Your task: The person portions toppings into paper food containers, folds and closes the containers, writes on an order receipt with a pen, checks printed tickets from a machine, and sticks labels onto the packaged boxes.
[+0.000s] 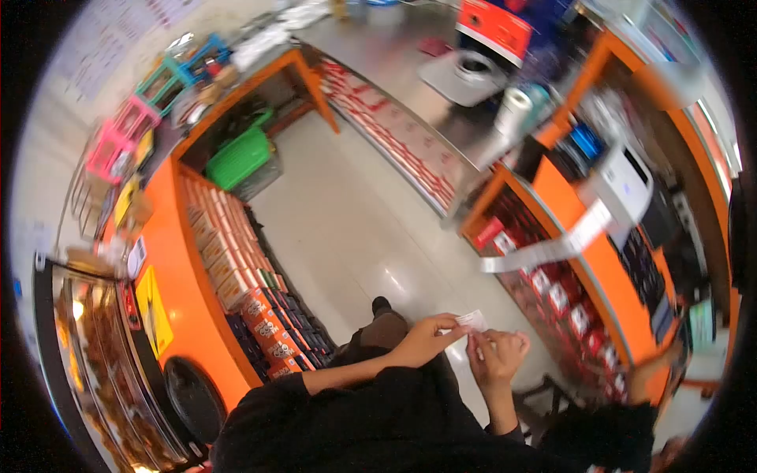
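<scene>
A small white paper slip (pixel 472 320) is held up in front of my body, low in the head view. My left hand (pixel 430 339) pinches it between thumb and fingers from the left. From the other side my right hand (pixel 497 355) is closed with its fingertips on the slip's lower edge. Any print on the slip is too small to read. Farther right, a long white paper strip (pixel 552 249) curls out of a white receipt printer (pixel 625 183) and hangs past the counter edge, apart from both hands.
An orange counter (pixel 185 292) with stacked boxes beneath runs along the left, near a glass food display case (pixel 102 370). A green basket (pixel 239 158) sits under it at the back. At right, another person's arm (pixel 650 370) reaches by the orange counter and keyboard.
</scene>
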The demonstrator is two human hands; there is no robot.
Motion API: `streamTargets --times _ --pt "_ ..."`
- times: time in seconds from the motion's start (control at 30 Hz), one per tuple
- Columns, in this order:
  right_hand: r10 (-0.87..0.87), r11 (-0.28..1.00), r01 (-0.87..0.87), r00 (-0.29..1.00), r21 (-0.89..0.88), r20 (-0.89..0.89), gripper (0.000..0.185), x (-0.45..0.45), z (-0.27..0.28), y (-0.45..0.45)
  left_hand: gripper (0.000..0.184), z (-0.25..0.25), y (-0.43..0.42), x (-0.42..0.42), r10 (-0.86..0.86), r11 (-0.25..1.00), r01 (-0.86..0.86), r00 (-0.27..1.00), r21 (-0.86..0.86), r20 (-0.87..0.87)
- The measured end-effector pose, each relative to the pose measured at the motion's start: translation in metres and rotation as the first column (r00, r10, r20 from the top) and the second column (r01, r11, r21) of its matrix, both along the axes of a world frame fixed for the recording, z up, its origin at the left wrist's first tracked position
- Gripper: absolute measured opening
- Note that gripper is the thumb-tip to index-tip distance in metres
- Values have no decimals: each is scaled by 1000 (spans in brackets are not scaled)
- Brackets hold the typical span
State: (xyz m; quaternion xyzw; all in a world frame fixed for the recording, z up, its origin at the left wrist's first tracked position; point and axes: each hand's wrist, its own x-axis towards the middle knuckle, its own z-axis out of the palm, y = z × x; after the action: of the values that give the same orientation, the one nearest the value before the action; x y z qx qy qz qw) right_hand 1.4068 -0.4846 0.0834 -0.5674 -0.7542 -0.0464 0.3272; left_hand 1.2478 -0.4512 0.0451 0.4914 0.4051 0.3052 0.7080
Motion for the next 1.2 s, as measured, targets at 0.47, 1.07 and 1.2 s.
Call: streamTargets --times 0.47,1.07,1.2 --pt "552 814 -581 777 -7 -303 24 -269 -12 234 27 25 145 -250 777 588 -754 628 -292 -56" --pt "289 812 -581 470 -46 -834 27 -567 -13 557 55 24 389 -544 946 301 -952 292 -49 138" --pt "745 651 -731 564 206 -356 28 -641 1 625 71 51 476 -568 920 291 -956 272 -28 283"
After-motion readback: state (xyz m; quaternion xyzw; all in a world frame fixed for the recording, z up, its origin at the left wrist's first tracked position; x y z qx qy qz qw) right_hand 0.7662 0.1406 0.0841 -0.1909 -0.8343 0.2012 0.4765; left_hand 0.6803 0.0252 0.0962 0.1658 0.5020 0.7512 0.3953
